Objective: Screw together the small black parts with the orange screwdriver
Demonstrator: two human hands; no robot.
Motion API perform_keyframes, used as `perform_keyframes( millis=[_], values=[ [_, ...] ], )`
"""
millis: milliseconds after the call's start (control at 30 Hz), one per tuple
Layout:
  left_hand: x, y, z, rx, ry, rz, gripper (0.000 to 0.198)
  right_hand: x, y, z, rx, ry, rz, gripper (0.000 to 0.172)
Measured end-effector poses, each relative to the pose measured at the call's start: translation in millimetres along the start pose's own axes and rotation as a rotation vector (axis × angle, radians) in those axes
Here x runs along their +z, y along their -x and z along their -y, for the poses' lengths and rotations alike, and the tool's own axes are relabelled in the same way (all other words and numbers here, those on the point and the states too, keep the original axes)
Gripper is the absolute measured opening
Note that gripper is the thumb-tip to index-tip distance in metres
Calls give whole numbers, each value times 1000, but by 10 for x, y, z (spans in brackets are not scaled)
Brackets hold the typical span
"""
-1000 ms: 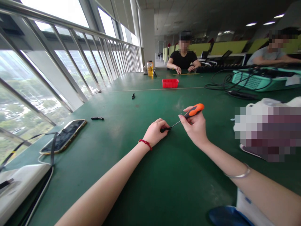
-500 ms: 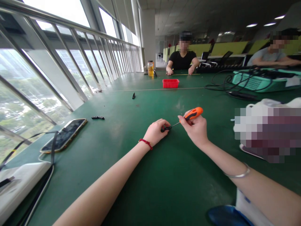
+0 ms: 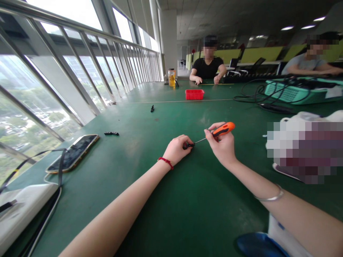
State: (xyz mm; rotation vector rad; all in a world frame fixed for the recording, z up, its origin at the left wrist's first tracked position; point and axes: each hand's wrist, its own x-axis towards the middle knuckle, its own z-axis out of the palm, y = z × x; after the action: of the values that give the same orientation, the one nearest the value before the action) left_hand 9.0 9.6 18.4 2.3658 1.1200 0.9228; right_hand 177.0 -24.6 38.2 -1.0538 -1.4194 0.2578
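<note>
My left hand [image 3: 179, 147] rests on the green table [image 3: 128, 200], its fingers closed around a small black part [image 3: 188, 145] whose exact kind I cannot make out. In my right hand [image 3: 223, 144] is a screwdriver [image 3: 224, 129] with an orange and black handle, gripped by thumb and fingers. Its thin metal shaft slants down to the left, and the tip meets the black part at my left fingertips. Two similar small black pieces lie apart on the table, one [image 3: 111, 134] to the left and another [image 3: 152, 108] farther away.
A phone [image 3: 73, 153] and a white power strip [image 3: 29, 203] with cables lie at left. Farther off stand a red tray [image 3: 194, 94], a bottle [image 3: 171, 77] and a teal basket [image 3: 292, 93] with black cables. A white bag [image 3: 308, 117] is at right. Two people sit beyond.
The screwdriver handle has shifted slightly to the right, and the fingers of my right hand have changed position on it. My left hand stays in place with the black part.
</note>
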Motion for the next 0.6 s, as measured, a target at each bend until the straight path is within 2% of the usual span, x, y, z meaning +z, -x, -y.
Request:
perform_keyframes(
  millis=[133, 233, 367, 500, 600],
  values=[
    [3, 0, 3, 7, 4, 1, 11, 0, 1, 2, 18, -46, 3, 22],
    [3, 0, 1, 5, -1, 5, 9, -5, 3, -23, -34, -69, 8, 25],
    [0, 4, -6, -2, -16, 6, 10, 2, 3, -58, -17, -32, -2, 19],
    [-2, 8, -7, -6, -25, 10, 11, 12, 1, -59, 39, -38, 20, 20],
    [-5, 9, -7, -6, -28, 7, 11, 3, -5, -44, 22, -49, 6, 18]
  ],
)
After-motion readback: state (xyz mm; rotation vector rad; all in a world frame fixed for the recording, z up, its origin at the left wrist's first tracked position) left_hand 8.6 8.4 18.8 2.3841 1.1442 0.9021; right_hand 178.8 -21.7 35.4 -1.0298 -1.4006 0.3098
